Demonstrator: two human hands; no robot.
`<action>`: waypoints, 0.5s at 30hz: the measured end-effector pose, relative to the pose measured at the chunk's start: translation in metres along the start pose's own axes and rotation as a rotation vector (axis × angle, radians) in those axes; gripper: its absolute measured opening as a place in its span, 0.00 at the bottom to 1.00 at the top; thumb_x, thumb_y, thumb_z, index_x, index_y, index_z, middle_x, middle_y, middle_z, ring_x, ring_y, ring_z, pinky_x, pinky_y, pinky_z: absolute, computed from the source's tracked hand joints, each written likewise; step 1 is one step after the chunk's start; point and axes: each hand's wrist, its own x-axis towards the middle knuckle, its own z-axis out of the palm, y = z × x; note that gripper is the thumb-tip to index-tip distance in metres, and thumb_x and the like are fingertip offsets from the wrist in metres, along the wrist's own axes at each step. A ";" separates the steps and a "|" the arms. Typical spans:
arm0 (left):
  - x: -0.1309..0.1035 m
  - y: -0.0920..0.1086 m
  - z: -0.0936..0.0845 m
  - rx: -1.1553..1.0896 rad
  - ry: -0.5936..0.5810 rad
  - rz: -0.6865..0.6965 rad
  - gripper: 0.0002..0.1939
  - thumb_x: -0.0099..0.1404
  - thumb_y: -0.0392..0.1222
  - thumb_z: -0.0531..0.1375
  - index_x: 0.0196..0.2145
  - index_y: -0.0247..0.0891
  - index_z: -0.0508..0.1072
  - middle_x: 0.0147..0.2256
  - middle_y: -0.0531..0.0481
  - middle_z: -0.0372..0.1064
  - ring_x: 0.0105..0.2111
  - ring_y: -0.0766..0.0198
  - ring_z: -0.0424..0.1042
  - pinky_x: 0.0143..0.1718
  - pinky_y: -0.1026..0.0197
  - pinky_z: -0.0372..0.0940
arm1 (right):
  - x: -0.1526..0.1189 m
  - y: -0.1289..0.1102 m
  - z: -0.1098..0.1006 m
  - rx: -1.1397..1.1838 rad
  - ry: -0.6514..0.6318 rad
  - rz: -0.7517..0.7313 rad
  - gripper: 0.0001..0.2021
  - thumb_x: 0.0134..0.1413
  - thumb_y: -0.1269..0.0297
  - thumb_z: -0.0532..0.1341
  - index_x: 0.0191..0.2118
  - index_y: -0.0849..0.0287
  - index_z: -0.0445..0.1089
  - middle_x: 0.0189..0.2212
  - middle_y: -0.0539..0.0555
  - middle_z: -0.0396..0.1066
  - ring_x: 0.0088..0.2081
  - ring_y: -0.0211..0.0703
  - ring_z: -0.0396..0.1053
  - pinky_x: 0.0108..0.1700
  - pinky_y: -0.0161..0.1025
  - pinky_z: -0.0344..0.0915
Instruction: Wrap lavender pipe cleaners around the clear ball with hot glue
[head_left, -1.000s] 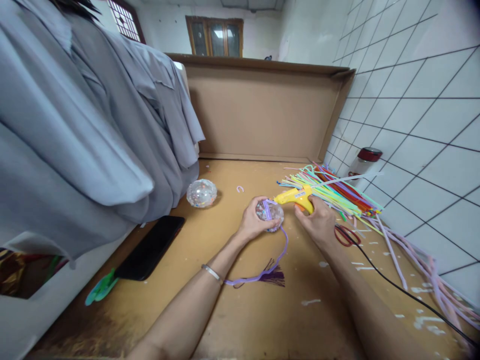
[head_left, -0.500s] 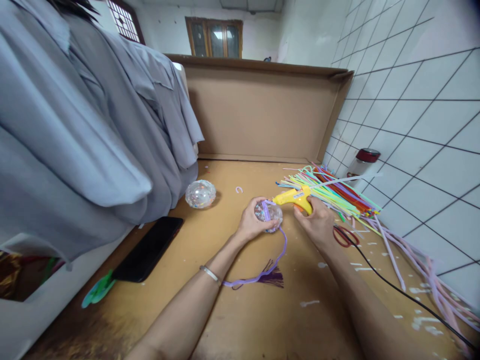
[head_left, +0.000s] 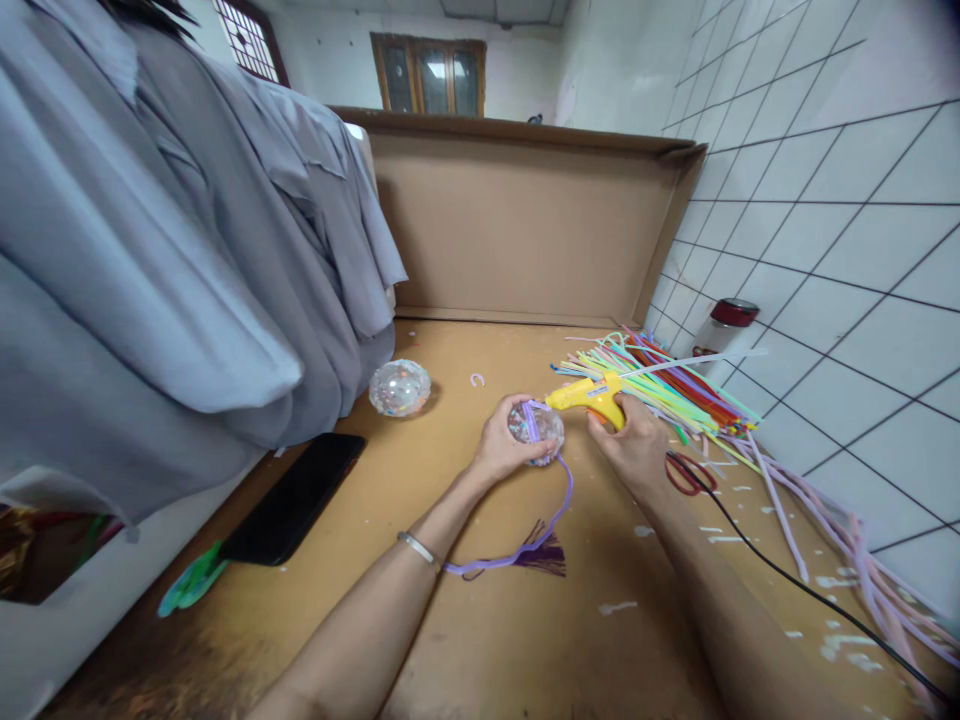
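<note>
Between the person's two hands, over a brown tabletop (head_left: 465, 650), is a clear, faceted, rounded plastic piece (head_left: 550, 432) with pale purple strips (head_left: 533, 421) on it. The left hand (head_left: 501, 442) is curled around its left side, thumb along the near edge and fingers over the far one; the right hand (head_left: 636, 442) stands apart to its right, its fingers wrapped around the grip of a yellow plastic glue gun (head_left: 587, 394) (whether the orange trigger (head_left: 597, 416) is squeezed, I cannot tell).

What matters most is the nozzle at the piece's upper right edge: touching or just beside the purple there is too small to judge. The gun's long axis runs nearly crosswise, nozzle pointing left and slightly toward the person, with a long translucent glue stick (head_left: 679, 361) jutting out behind, to the right.

The rounded piece shows no clear long axis, but its longest visible strip runs roughly away from the person. From its near side a thin purple cord (head_left: 568, 495) curves back toward the left wrist, passing a dark purple fringed tassel (head_left: 546, 557).
</note>
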 end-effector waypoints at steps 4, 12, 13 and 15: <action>0.000 0.001 0.000 -0.003 -0.002 -0.004 0.35 0.40 0.38 0.72 0.48 0.38 0.66 0.43 0.46 0.71 0.42 0.57 0.72 0.48 0.53 0.66 | 0.000 0.001 0.000 0.001 -0.011 0.010 0.14 0.54 0.53 0.56 0.37 0.59 0.68 0.29 0.56 0.73 0.30 0.47 0.70 0.32 0.40 0.63; -0.001 0.005 0.000 0.011 0.001 -0.011 0.36 0.40 0.39 0.72 0.48 0.38 0.66 0.43 0.46 0.71 0.42 0.57 0.71 0.48 0.52 0.66 | 0.001 0.000 -0.001 0.003 -0.015 0.008 0.14 0.54 0.53 0.56 0.37 0.59 0.68 0.29 0.57 0.74 0.30 0.47 0.70 0.33 0.40 0.63; -0.001 0.004 0.000 0.012 0.002 -0.010 0.36 0.40 0.39 0.72 0.48 0.38 0.66 0.43 0.46 0.71 0.42 0.57 0.72 0.48 0.52 0.66 | 0.001 0.000 -0.001 0.002 -0.011 0.005 0.14 0.54 0.53 0.56 0.37 0.59 0.68 0.29 0.57 0.74 0.30 0.47 0.70 0.32 0.40 0.63; -0.001 0.004 0.000 0.016 0.001 -0.008 0.35 0.41 0.39 0.72 0.48 0.38 0.66 0.44 0.46 0.71 0.42 0.57 0.72 0.48 0.53 0.66 | 0.001 0.000 -0.001 -0.001 -0.007 0.001 0.14 0.54 0.53 0.56 0.37 0.59 0.69 0.29 0.57 0.74 0.29 0.47 0.70 0.32 0.40 0.62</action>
